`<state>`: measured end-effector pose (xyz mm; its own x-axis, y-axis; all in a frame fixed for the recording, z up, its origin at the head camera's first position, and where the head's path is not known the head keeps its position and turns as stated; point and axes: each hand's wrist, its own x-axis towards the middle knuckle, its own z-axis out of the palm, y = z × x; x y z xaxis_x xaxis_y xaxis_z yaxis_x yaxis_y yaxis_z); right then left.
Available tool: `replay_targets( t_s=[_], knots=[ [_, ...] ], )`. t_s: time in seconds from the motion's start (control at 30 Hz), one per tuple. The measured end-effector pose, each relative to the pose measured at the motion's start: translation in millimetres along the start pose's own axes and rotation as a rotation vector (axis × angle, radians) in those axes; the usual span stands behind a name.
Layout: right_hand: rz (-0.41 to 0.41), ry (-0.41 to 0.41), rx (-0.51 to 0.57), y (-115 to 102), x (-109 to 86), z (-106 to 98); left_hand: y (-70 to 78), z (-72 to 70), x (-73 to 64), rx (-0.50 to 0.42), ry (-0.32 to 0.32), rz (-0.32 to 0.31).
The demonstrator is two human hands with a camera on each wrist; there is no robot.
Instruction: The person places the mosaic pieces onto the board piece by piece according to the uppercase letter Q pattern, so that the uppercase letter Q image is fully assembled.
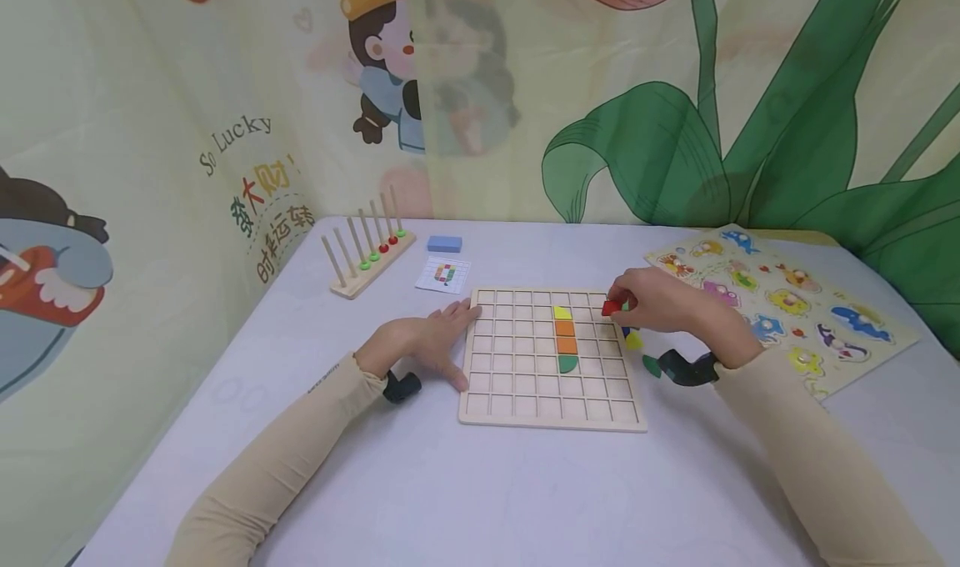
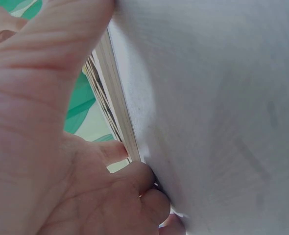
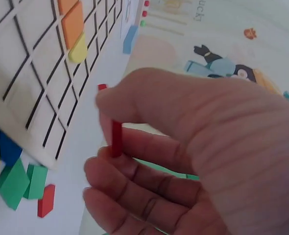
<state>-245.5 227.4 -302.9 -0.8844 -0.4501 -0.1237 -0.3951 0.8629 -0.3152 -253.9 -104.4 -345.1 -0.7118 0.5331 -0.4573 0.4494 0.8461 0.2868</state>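
Note:
A wooden grid board [image 1: 513, 420] lies on the white table. Down one column sit a yellow piece [image 1: 562, 313], two orange square tiles [image 1: 566, 337] and a rounded green piece [image 1: 568, 364]. My left hand [image 1: 426, 340] rests at the board's left edge, thumb and fingers spread along it. Over the upper right corner, my right hand [image 1: 663, 300] pinches a red tile [image 3: 116, 138] between thumb and fingers. Loose pieces lie beside the board's right edge, among them green tiles [image 3: 13, 184], a red tile [image 3: 46, 200], a blue piece [image 3: 8, 148] and a yellow piece [image 1: 635, 340].
A peg stand [image 1: 360, 281] with red and green beads is at the back left. Near it lie a blue block [image 1: 445, 243] and a pattern card [image 1: 443, 274]. An animal puzzle board [image 1: 866, 358] lies at the right, under the right forearm.

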Motion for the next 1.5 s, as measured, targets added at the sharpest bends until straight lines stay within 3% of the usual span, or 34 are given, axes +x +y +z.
replay_targets(
  t_s=[0.2,0.47,0.83,1.2,1.5],
  knots=[
    [-0.044,0.03,0.05,-14,1.2,6,-0.4,0.6,0.5,0.008,0.003,-0.005],
    [-0.135,-0.054,0.093,-26,7.8,23,-1.0,0.7,1.3,0.012,0.002,0.005],
    [-0.148,-0.139,0.109,-49,12.3,44,-3.9,2.1,5.5,0.016,-0.006,-0.003],
    [-0.265,-0.092,0.052,-56,15.0,51,-3.3,-0.6,4.4,0.019,-0.008,0.006],
    [-0.238,-0.097,0.067,-60,14.9,54,-3.0,0.0,3.2,0.012,0.0,0.004]
  ],
)
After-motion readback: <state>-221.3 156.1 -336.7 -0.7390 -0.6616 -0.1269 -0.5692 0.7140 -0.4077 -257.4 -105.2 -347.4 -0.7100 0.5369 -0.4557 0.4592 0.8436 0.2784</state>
